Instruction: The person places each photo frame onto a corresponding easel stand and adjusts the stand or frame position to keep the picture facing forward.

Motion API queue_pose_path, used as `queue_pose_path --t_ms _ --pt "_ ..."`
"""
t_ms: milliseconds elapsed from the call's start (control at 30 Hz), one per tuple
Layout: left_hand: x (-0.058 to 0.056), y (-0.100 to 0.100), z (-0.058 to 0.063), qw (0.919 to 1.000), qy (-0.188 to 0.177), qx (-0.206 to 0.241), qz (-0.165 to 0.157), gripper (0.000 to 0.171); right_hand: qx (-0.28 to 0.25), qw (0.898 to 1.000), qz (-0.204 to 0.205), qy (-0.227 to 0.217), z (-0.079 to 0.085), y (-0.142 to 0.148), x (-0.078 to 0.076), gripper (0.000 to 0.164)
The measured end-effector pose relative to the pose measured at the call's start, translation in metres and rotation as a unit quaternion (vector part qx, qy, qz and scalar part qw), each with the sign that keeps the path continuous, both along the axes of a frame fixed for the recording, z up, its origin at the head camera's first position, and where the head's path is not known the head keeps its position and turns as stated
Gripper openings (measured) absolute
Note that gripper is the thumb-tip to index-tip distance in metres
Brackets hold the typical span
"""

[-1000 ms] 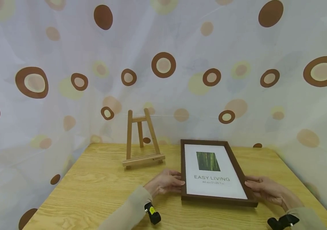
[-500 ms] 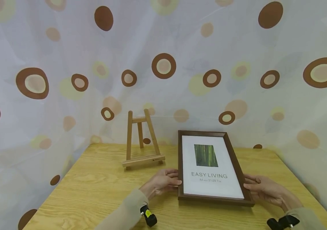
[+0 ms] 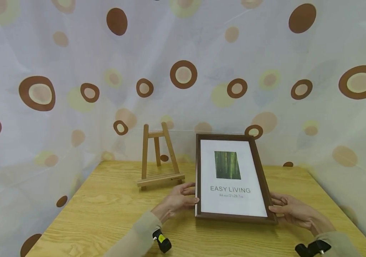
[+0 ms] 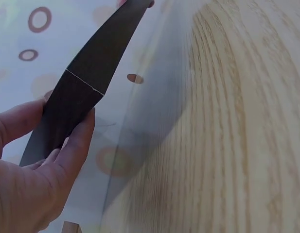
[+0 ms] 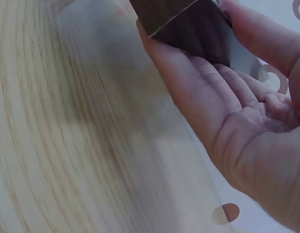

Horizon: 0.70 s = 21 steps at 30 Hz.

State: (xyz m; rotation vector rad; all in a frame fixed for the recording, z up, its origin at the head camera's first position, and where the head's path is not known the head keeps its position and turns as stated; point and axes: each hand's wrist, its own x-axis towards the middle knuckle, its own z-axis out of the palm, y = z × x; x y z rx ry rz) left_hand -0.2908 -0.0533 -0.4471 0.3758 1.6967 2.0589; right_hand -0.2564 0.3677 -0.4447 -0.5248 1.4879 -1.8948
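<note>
A pale curtain with brown rings and dots spans the background from nine o'clock through twelve to three, and a wood-grained tabletop fills the six o'clock side. The brown picture frame is between four and five o'clock of the head view's centre, held at a tilt, its twelve o'clock edge overlapping the curtain. Between nine and ten o'clock of it, and apart from it, a small wooden easel stands on the tabletop. The left hand pinches the frame's side at eight o'clock, thumb on the front and fingers behind; the right hand pinches it likewise at four. Within the frame's white face sits a green print, with lettering reading "EASY LIVING" at six o'clock of it.
</note>
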Motion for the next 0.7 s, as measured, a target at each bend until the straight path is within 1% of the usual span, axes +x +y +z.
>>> queue_pose_path --t_ms 100,167,200,267,333,400,533,700 --pt "0.000 -0.004 0.000 0.9999 0.001 -0.010 -0.006 0.074 0.038 0.999 -0.022 0.028 0.001 -0.003 -0.001 0.082" --pt "0.000 -0.007 0.000 0.9998 0.000 -0.015 -0.015 0.078 0.076 0.995 -0.042 0.042 0.003 -0.005 -0.001 0.083" --pt "0.001 -0.009 0.000 0.9996 0.001 -0.018 -0.021 0.082 0.086 0.994 -0.046 0.048 0.003 -0.006 -0.001 0.083" --pt "0.002 -0.012 0.000 0.9993 -0.002 -0.022 -0.029 0.090 0.121 0.989 -0.058 0.061 0.005 -0.009 -0.001 0.083" --pt "0.004 -0.015 0.001 0.9989 -0.003 -0.019 -0.043 0.097 0.145 0.985 -0.069 0.064 0.007 -0.012 -0.002 0.084" --pt "0.005 -0.018 0.003 0.9983 -0.004 -0.008 -0.057 0.101 0.155 0.983 -0.073 0.066 0.009 -0.015 -0.002 0.085" --pt "0.005 -0.024 0.006 0.9964 -0.005 0.025 -0.081 0.103 0.140 0.985 -0.071 0.065 0.013 -0.020 -0.004 0.084" --pt "0.003 -0.031 0.008 0.9957 0.016 0.032 -0.085 0.102 0.079 0.993 -0.044 0.071 0.015 -0.028 -0.005 0.082"
